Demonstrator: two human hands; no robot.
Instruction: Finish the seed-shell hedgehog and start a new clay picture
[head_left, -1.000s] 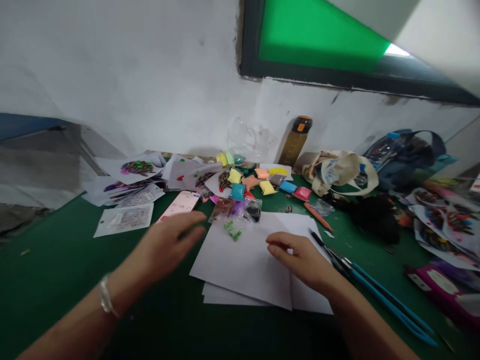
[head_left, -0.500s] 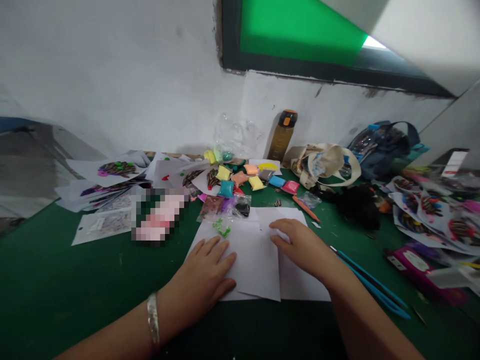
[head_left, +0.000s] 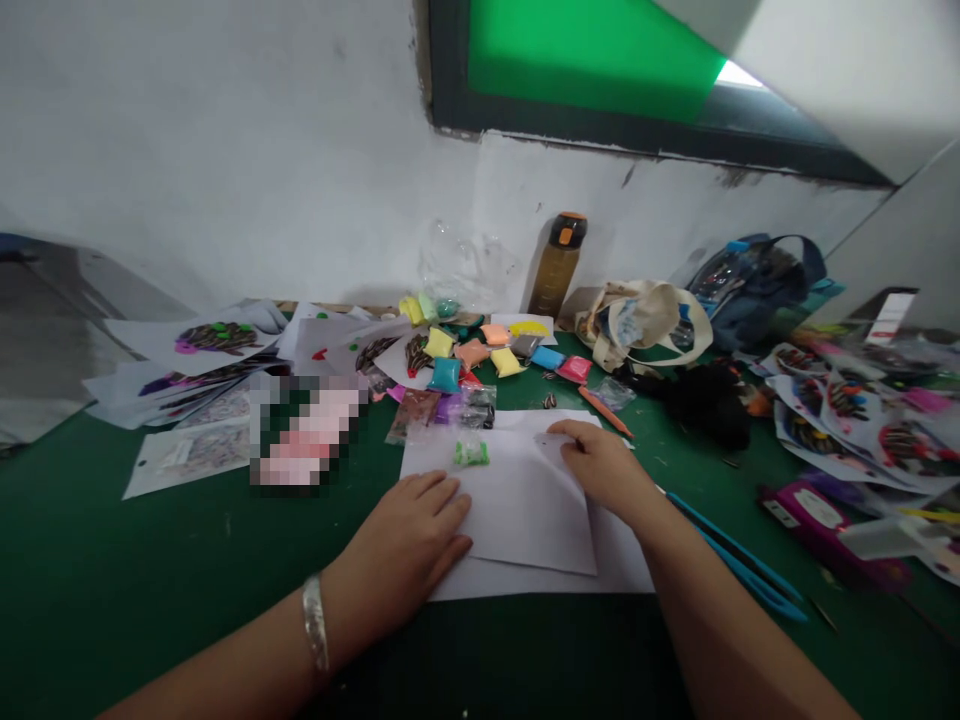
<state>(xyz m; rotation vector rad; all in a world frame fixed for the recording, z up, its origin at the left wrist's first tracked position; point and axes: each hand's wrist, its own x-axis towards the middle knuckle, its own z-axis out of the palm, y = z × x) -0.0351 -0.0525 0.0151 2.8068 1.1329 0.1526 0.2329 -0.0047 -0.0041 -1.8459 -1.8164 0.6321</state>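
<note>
My left hand [head_left: 420, 525] lies flat on the left part of a white paper sheet [head_left: 517, 525], fingers stretched out. At the sheet's upper right, my right hand [head_left: 604, 470] rests with its index finger and thumb apart and touching the paper; nothing shows between them. Under this top sheet is another white sheet [head_left: 626, 560], showing along the bottom and right. A small clear packet with green bits [head_left: 472, 454] sits on the paper above my left hand. Beyond the paper are several coloured clay packets, among them a teal one [head_left: 444, 374] and a pink one [head_left: 575, 369].
Papers with decorated hedgehog shapes [head_left: 217, 338] pile up at left, with more [head_left: 847, 400] at right. Blue tweezers [head_left: 739, 560] lie beside my right forearm. An orange clay tool [head_left: 604, 410], a bottle [head_left: 557, 265], a cloth bag [head_left: 637, 325] and a magenta box [head_left: 821, 525] are also there.
The top sheet has shifted right and turned slightly over the lower one. The green packet has moved right. Both hands stay on the paper; the view has shifted a little.
</note>
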